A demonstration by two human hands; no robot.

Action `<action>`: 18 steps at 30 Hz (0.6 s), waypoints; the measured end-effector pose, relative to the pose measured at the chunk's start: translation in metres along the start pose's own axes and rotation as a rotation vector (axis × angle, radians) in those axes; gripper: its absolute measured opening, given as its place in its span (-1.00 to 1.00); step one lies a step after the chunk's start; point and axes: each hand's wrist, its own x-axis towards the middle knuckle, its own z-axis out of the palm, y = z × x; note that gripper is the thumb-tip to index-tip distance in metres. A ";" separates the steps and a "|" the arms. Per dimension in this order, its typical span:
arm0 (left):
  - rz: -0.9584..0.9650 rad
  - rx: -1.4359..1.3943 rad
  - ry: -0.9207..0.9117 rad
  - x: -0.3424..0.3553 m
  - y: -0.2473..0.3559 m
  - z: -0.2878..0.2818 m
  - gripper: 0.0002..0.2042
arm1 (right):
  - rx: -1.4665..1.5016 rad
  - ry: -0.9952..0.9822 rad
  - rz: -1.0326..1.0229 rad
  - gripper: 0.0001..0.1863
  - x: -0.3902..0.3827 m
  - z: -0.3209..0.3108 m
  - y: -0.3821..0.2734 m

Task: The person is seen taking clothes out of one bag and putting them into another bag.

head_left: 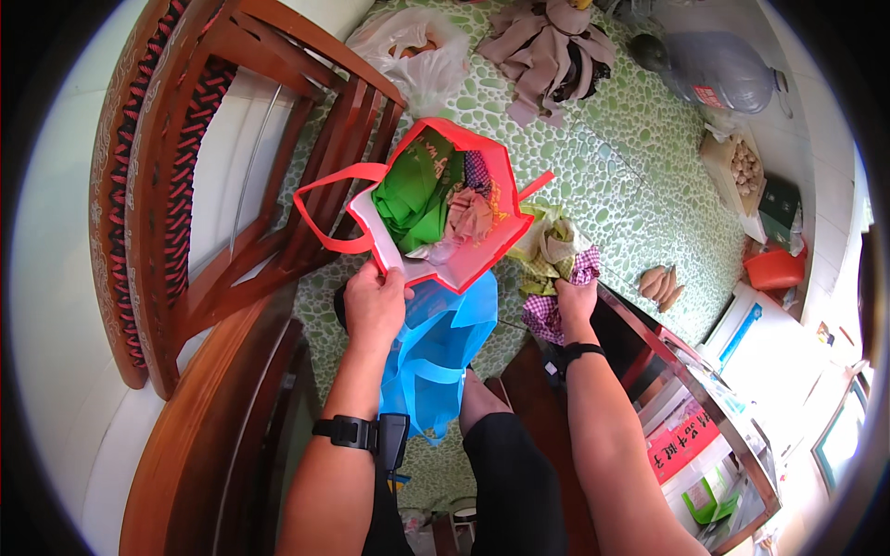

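Observation:
My left hand (374, 304) pinches the near rim of a red tote bag (506, 199) with a white lining, which gapes upward. Inside lie a green folded bag (414, 190), a pinkish crumpled cloth (469, 215) and a dark patterned piece. My right hand (577, 301) is closed on a bunch of checked cloth (556, 255), yellow-green and purple-white, just right of the red bag and outside it. A blue bag (443, 338) hangs below the red one, between my forearms; what holds it up is hidden.
A wooden chair (306, 176) stands at left. On the pebble-patterned floor are a white plastic bag (414, 56), grey-beige clothing (547, 51), several sweet-potato-like roots (660, 285) and a large water jug (728, 72). A glass-sided cabinet (695, 398) is near my right arm.

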 end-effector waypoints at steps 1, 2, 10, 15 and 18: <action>0.017 0.002 0.000 0.000 0.001 0.002 -0.79 | -0.055 0.001 0.060 -0.09 0.006 0.007 0.004; 0.030 0.008 0.000 -0.001 0.002 0.002 -0.77 | -0.113 -0.001 0.125 -0.01 0.006 0.012 0.008; -0.004 0.028 -0.011 -0.002 -0.008 0.001 -0.78 | 0.154 0.053 -0.361 -0.56 -0.060 -0.027 -0.102; -0.020 0.003 -0.065 -0.005 -0.009 0.008 -0.80 | 0.337 -0.323 -0.436 -0.55 -0.127 -0.011 -0.238; -0.025 0.041 -0.095 -0.009 0.000 0.011 -0.83 | -0.075 -0.520 -0.202 0.14 -0.076 0.054 -0.259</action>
